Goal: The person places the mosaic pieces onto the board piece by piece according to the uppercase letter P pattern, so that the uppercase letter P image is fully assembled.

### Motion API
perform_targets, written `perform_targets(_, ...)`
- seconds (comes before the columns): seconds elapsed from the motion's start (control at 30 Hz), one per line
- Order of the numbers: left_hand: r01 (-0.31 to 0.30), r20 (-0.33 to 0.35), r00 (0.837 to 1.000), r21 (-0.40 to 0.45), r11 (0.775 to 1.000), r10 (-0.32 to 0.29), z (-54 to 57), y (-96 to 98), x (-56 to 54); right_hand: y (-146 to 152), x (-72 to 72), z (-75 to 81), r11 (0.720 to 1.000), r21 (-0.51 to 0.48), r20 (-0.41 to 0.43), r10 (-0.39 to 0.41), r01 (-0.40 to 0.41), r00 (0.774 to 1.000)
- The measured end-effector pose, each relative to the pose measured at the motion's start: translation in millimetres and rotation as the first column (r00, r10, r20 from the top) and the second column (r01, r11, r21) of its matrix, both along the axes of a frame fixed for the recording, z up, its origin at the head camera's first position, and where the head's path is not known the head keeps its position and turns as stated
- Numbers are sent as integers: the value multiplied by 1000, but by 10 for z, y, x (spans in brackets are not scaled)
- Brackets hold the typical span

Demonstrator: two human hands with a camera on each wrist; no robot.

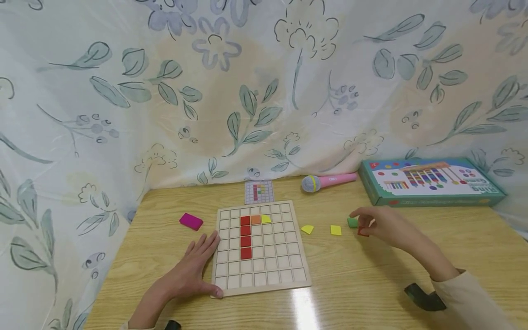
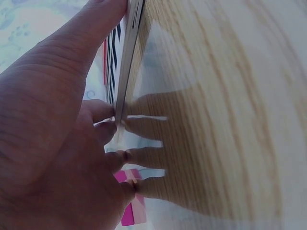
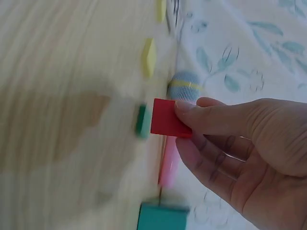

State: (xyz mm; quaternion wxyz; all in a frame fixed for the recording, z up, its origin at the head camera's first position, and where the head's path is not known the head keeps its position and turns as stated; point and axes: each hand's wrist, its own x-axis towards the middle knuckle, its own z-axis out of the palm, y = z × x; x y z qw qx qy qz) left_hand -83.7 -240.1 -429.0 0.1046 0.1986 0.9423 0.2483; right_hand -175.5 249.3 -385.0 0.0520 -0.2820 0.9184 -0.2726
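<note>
Nearest me, the left hand (image 1: 191,266) lies along the left edge of the board (image 1: 270,251), its grip spread, fingers straight, thumb at the near corner. Right of the board, I have the right hand (image 1: 381,225) with its grip drawn in, pinching a red tile (image 3: 164,119) beside a green block (image 1: 352,222). Two yellow pieces (image 1: 336,230) lie between that hand and the board; a magenta block (image 1: 191,221) sits left of the board, a card (image 1: 259,191) just beyond its far edge.

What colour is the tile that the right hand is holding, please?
The tile is red, best seen in the right wrist view.
</note>
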Motion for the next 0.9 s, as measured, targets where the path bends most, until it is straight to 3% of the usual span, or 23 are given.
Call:
perform_targets(0.4, -10, 18, 1000, -4, 1000, 10, -9, 5, -13, -664, -133, 12, 983, -74, 27, 171, -169, 985)
perform_targets(0.73, -8, 29, 1000, -13, 1000, 8, -37, 9, -19, -1302, -64, -112, 948, -224, -23, 226, -225, 974)
perform_targets(0.9, -17, 35, 999, -8, 1000, 17, -29, 14, -3, -1624, -25, -154, 939, -230, 24, 268, -256, 963)
